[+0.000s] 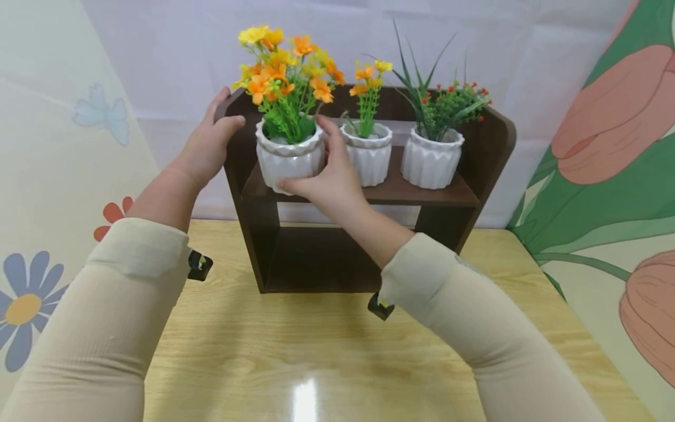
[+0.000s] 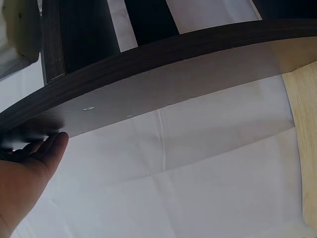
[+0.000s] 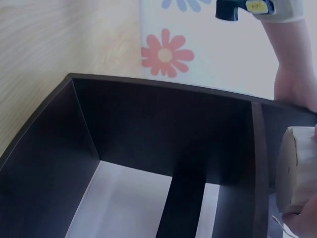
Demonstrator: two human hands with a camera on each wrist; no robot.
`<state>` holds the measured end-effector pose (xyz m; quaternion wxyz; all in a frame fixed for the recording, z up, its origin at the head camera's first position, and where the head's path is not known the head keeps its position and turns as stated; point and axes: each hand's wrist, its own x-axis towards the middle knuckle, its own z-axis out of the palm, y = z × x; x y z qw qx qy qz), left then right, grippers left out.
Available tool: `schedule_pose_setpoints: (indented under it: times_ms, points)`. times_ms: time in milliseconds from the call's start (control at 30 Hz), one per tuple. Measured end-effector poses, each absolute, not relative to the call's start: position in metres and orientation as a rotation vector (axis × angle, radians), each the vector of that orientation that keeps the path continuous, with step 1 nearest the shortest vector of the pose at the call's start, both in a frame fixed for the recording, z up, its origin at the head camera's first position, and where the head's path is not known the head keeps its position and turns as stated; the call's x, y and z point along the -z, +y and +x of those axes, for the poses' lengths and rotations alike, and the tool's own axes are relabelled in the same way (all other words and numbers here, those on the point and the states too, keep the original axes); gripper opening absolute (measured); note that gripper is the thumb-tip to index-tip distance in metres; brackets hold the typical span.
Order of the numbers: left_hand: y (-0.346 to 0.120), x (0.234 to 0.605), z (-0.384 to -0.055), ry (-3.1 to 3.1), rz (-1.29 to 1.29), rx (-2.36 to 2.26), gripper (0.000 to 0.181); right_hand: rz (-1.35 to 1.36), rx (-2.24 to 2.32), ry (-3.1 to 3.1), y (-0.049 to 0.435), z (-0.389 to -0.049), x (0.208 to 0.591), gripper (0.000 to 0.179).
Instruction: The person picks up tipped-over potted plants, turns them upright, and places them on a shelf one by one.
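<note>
My right hand [image 1: 334, 179] grips a white fluted flowerpot [image 1: 289, 161] with yellow and orange flowers, thumb low on the front and fingers at its right side. That pot is at the left end of the dark brown shelf unit's [image 1: 422, 193] upper board; in the right wrist view its base [image 3: 287, 171] shows close over the board. With my left hand [image 1: 205, 149] I hold the unit's left side panel near the top, thumb over the front edge. Fingers [image 2: 57, 148] lie against the panel's outer face in the left wrist view.
On the same board stand a white pot [image 1: 367, 158] with small orange and yellow flowers and another [image 1: 432, 161] with grass blades and red berries. Below is the lower compartment [image 1: 321, 258]. The unit stands on a wood-grain table [image 1: 253, 351] against a white cloth backdrop [image 1: 174, 53].
</note>
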<state>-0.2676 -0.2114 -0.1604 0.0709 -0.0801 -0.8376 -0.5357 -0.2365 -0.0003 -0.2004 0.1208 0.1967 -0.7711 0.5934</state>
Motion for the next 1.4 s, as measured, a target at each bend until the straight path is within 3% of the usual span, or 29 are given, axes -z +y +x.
schedule_pose_setpoints:
  times_ms: [700,1400]
  points:
    - [-0.209,0.163,-0.265,-2.521,-0.256,1.638,0.071,0.337,-1.550,-2.418,-0.023,-0.273,0.203,0.110]
    - [-0.212,0.161,-0.266,-2.548,-0.269,1.577,0.071,0.325,-1.511,-2.457,-0.029,-0.280,0.205,0.108]
